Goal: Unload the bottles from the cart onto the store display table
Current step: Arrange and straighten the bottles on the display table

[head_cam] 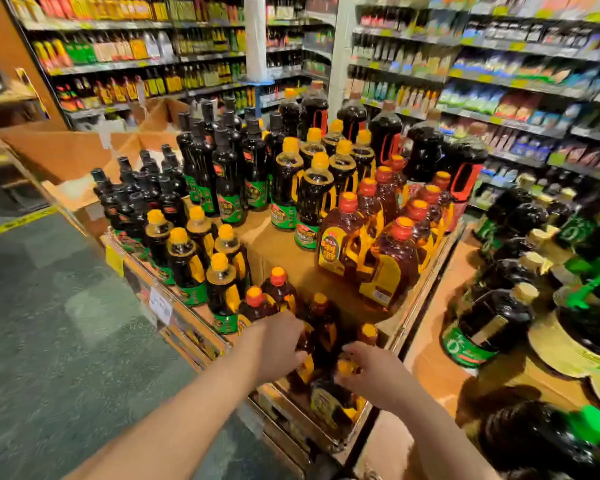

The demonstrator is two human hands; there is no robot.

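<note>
Left hand [280,344] grips one amber bottle [321,327]; right hand [373,370] pinches a yellow-capped bottle [333,400] at the display table [284,251] near corner. I judge: placing step; next, release upright.

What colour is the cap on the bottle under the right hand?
Yellow-orange cap, right hand gripping it; head view.

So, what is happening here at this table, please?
A person is stocking a store display table with bottles of dark sauce. The left hand grips an orange-capped bottle at the near corner, and the right hand holds a yellow-capped bottle beside it. Many bottles already stand in rows behind.
</note>
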